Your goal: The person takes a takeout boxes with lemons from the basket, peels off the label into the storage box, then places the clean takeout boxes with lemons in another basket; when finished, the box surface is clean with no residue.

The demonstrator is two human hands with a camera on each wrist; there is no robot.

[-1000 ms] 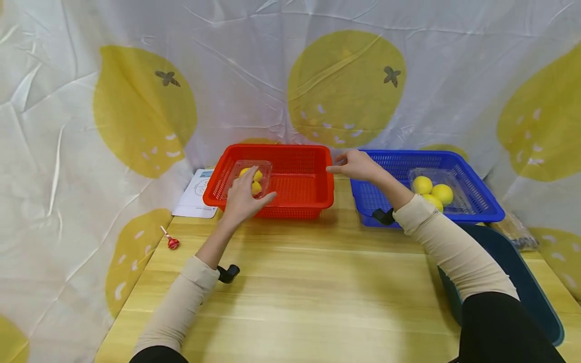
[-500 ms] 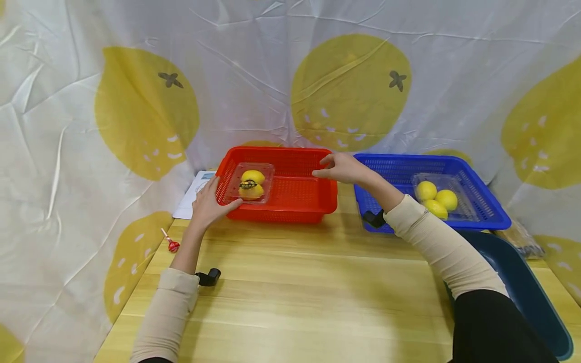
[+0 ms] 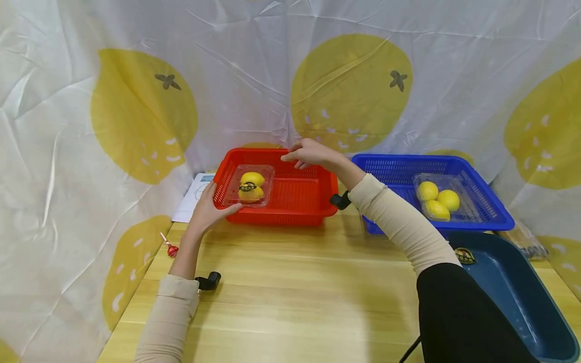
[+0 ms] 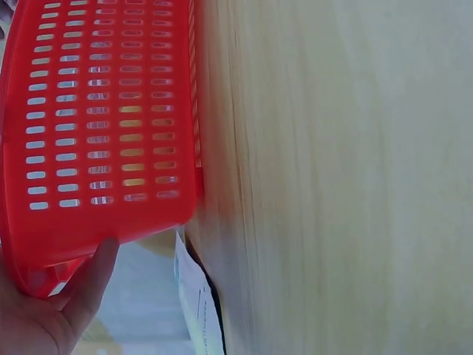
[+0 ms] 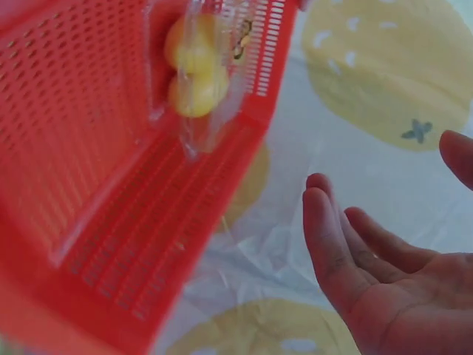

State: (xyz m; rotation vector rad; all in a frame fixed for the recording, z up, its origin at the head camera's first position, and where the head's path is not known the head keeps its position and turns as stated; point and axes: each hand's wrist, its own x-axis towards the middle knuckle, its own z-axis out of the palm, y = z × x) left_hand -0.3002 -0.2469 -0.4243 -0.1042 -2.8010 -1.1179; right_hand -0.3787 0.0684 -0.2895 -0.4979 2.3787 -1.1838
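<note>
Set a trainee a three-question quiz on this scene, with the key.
1. How many lemons are in the clear plastic container inside the red basket?
2. True or false: the right hand is gripping a lemon.
3. Which of these lies on the wooden table near its left edge?
A: a spoon
B: a lollipop
C: a cup

Key:
1: two
2: false, its fingers hold nothing
3: B

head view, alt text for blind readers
Left hand gripping a red basket holding two lemons in a clear plastic box; right hand hovering near the basket's far side. To the right, a blue basket with three lemons.
</note>
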